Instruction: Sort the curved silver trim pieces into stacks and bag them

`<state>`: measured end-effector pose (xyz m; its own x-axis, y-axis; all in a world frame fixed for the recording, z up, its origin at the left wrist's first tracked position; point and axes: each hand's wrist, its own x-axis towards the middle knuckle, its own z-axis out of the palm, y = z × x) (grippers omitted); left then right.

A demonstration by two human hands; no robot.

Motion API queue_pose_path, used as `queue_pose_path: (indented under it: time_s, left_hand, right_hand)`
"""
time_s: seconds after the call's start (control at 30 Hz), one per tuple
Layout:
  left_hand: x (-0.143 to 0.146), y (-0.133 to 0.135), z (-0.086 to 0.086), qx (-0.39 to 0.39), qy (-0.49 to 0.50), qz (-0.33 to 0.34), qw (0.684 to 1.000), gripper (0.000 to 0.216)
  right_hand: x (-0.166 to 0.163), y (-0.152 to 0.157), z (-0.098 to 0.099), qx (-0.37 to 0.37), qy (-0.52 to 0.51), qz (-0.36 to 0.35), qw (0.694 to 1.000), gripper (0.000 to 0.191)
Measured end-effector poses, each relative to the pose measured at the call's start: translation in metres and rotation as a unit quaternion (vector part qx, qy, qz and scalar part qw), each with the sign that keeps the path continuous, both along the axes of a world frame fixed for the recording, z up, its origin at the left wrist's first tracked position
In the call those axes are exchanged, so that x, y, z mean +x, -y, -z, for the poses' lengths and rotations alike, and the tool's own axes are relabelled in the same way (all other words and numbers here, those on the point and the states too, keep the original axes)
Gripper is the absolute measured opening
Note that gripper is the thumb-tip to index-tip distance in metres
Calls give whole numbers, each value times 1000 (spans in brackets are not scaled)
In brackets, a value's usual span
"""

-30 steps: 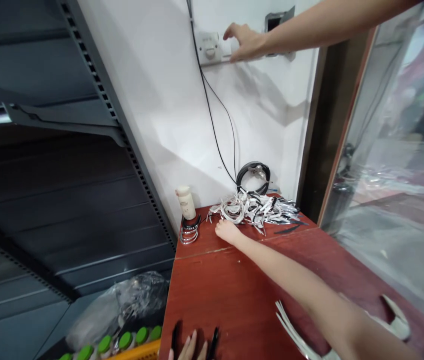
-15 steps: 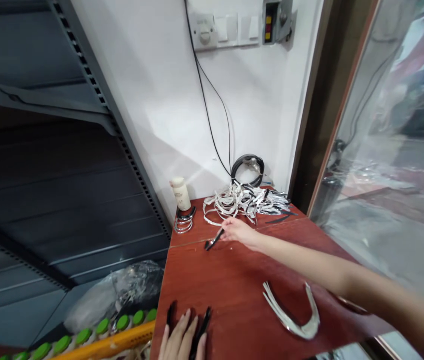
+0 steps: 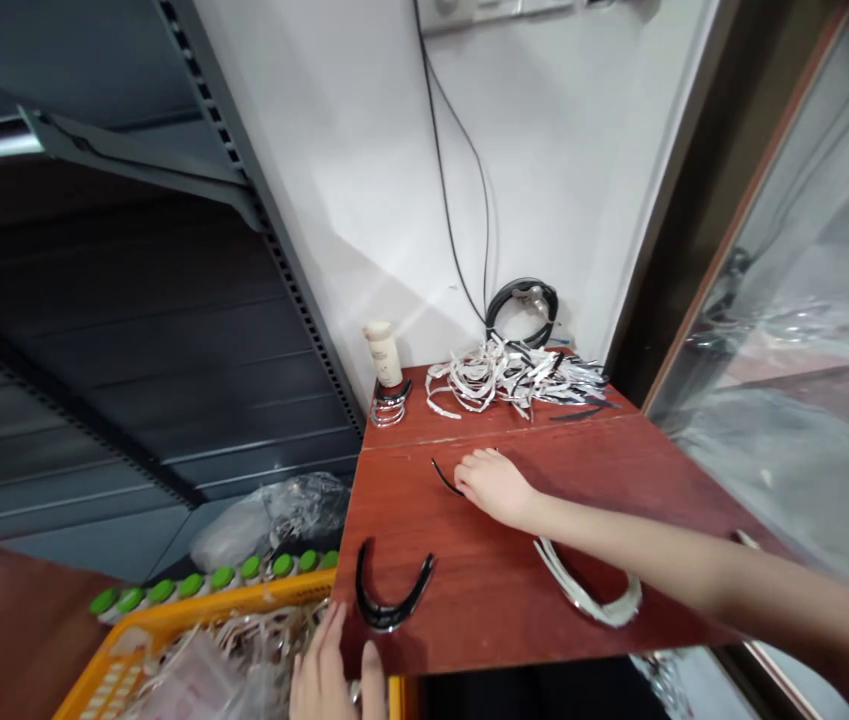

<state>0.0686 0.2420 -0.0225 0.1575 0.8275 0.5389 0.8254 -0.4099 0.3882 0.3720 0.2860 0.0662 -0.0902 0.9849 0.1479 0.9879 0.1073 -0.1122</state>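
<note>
My right hand (image 3: 495, 485) rests on the red-brown table (image 3: 484, 560), its fingers closed on a thin black headband (image 3: 443, 476) that sticks out to its left. My left hand (image 3: 338, 675) lies flat with fingers stretched at the table's front edge, holding nothing. Just beyond it is a small stack of black headbands (image 3: 390, 600). A bundle of white headbands (image 3: 589, 595) lies under my right forearm. A tangled pile of white and black headbands (image 3: 514, 375) sits at the back against the wall.
A small cream bottle (image 3: 384, 352) stands on metal rings (image 3: 390, 410) at the back left. A coiled black cable (image 3: 521, 305) hangs on the wall. An orange basket (image 3: 169, 620) with green-capped bottles sits below left, beside grey shelving (image 3: 131, 300). A glass pane (image 3: 806, 350) bounds the right.
Another person's arm left the wall switches. My right hand drew back from the pile towards me with a black headband. My left hand slid off the black stack to the table's edge.
</note>
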Motion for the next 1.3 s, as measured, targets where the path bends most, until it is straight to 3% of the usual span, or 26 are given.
queue_pose_path:
  time_s: [0.13, 0.2, 0.4, 0.5, 0.57, 0.67, 0.73, 0.8, 0.87, 0.93, 1.0, 1.07, 1.17, 1.3]
  left_hand:
    - [-2, 17, -20, -28, -47, -86, 995, 37]
    - [0, 20, -28, -34, -60, -92, 993, 36]
    - [6, 10, -25, -19, -73, -1, 997, 34]
    - [13, 6, -18, -16, -82, 36, 996, 33]
    - [18, 7, -16, -3, -83, 42, 996, 32]
    - [25, 10, -15, 14, -92, 43, 995, 31]
    - [27, 12, -15, 29, -96, 44, 994, 31]
    - [27, 14, -14, 45, -99, 43, 993, 31]
    - [26, 14, -12, 53, -106, 43, 992, 31]
    - [25, 14, -12, 52, -116, 47, 991, 32]
    - [26, 14, -13, 53, -118, 49, 990, 31]
    - [29, 14, -14, 62, -112, 50, 991, 30]
    - [35, 13, -16, 72, -103, 54, 991, 29]
    - [39, 14, -13, 66, -86, 52, 993, 34]
  right_hand:
    - [-32, -2, -4, -7, 7, 2, 1000, 22]
    - [-37, 0, -7, -34, 15, 4, 999, 25]
    - [-15, 6, -6, -84, 11, -41, 996, 37]
    - [-21, 9, -13, -42, -172, -117, 977, 31]
    - [-36, 11, -20, -25, -383, -150, 911, 20]
    - [-61, 14, -23, -36, -640, -95, 762, 21]
    - [-70, 19, -14, -66, -730, -10, 681, 36]
    - [-67, 27, 2, -100, -748, 87, 650, 49]
    - [-56, 36, 18, -91, -704, 167, 685, 57]
    - [-42, 43, 28, -23, -607, 192, 771, 58]
    - [-30, 45, 29, 36, -494, 153, 855, 45]
    - [-27, 39, 23, 48, -404, 75, 910, 27]
    - [-38, 20, 14, 23, -328, -17, 944, 21]
    - [-67, 7, 12, -42, -311, -72, 947, 14]
